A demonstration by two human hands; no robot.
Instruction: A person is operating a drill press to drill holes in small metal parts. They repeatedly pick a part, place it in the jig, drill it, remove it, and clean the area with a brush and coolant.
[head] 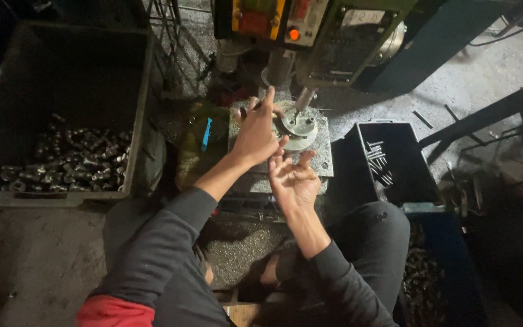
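Observation:
My left hand reaches forward over the metal work plate of a machine, its fingertips pinching something small beside the round metal fixture; what it pinches is too small to make out. Just below it, my right hand is held palm up with fingers spread and nothing in it, close under the left wrist. A thin spindle comes down from the machine head onto the fixture.
A large dark bin at the left holds several small metal parts. A black box at the right holds thin metal rods. The machine's control panel with an orange lamp is above. My knees sit below.

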